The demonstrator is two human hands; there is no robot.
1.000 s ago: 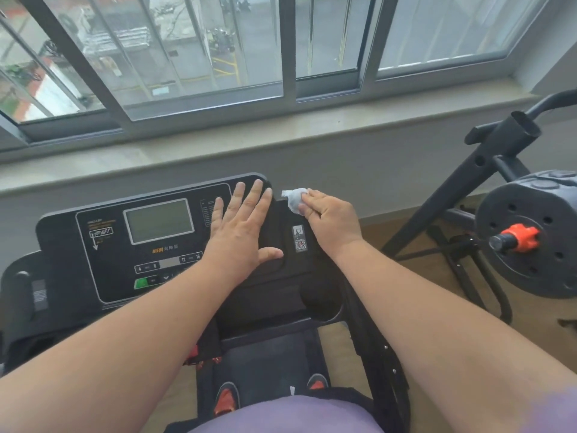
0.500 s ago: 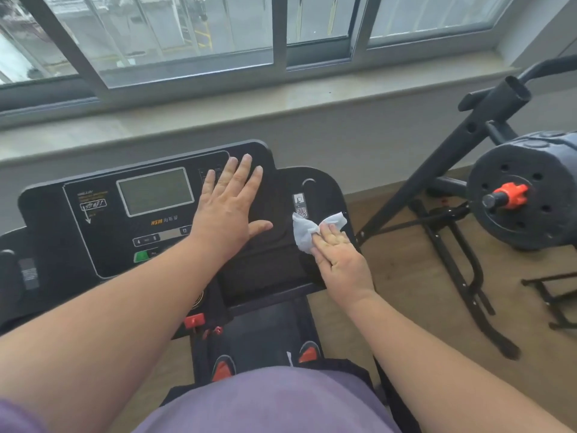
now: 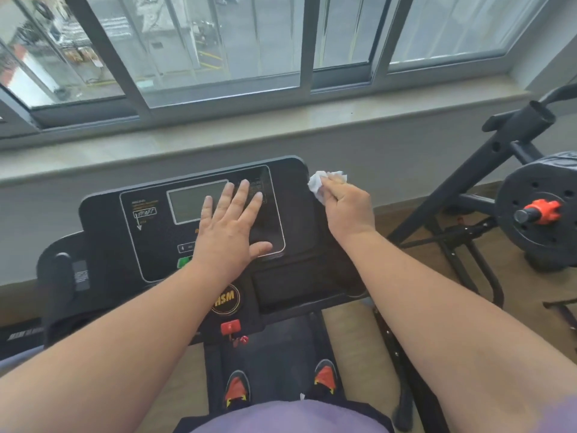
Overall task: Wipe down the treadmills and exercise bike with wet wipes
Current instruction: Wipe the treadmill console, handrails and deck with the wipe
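Note:
A black treadmill console point(image 3: 150, 242) with a grey screen point(image 3: 193, 201) stands in front of me under the window. My left hand point(image 3: 229, 226) lies flat on the console, fingers spread, partly covering the screen's right edge and the buttons. My right hand point(image 3: 348, 209) is closed on a crumpled white wet wipe point(image 3: 318, 184), pressed against the console's upper right corner. The treadmill belt point(image 3: 274, 354) runs below, with my shoes on it.
A grey window sill point(image 3: 281, 126) and wall sit just behind the console. To the right stands a black metal frame point(image 3: 468, 189) holding a weight plate point(image 3: 537, 210) with an orange collar. Wooden floor lies between the treadmill and that frame.
My right hand carried the wipe from the console's lower right side back up to its upper right corner. My left hand stayed flat on the console.

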